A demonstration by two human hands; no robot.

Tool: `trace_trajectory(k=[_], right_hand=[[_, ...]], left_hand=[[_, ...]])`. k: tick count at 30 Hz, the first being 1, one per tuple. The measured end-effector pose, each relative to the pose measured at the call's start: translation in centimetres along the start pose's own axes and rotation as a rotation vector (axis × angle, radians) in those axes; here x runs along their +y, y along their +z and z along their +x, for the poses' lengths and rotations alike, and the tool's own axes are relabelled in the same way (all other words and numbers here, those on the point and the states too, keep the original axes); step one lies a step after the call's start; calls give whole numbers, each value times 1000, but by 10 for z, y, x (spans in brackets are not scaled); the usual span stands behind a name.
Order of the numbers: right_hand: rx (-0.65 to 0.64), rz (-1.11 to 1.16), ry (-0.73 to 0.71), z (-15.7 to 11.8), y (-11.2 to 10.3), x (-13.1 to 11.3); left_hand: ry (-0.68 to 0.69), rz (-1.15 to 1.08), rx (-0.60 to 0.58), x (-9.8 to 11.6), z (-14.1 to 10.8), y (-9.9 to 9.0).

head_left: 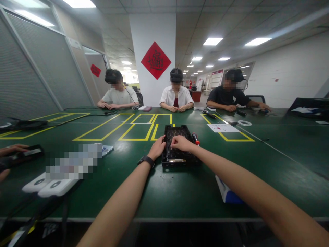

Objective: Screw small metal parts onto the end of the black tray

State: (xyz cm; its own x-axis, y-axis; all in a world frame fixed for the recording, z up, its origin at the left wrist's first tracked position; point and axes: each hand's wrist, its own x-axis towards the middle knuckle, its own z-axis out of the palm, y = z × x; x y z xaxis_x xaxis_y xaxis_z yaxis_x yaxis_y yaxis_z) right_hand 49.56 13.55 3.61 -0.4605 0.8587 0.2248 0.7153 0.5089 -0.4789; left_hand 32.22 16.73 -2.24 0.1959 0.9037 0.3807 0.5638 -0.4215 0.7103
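Observation:
A black open case with small parts inside lies on the green table, in front of me. My left hand, with a dark band on its wrist, rests against the case's left edge, its fingers wrapped round the rim. Over the inside of the case is my right hand, its fingers pinched together; whatever they hold, if anything, is too small to name. A red and black screwdriver lies against the right side of the case.
White power strips lie at the left, near another person's hands. A blue and white packet is under my right forearm. A paper sheet and tape roll lie at the right. Three people sit across the table.

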Motion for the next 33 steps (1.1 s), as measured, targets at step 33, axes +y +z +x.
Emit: trace_trajectory(k=[33], right_hand=[[-395,311,-14,-20,0,-19]], left_hand=[[32,5,-8,-3,1,0]])
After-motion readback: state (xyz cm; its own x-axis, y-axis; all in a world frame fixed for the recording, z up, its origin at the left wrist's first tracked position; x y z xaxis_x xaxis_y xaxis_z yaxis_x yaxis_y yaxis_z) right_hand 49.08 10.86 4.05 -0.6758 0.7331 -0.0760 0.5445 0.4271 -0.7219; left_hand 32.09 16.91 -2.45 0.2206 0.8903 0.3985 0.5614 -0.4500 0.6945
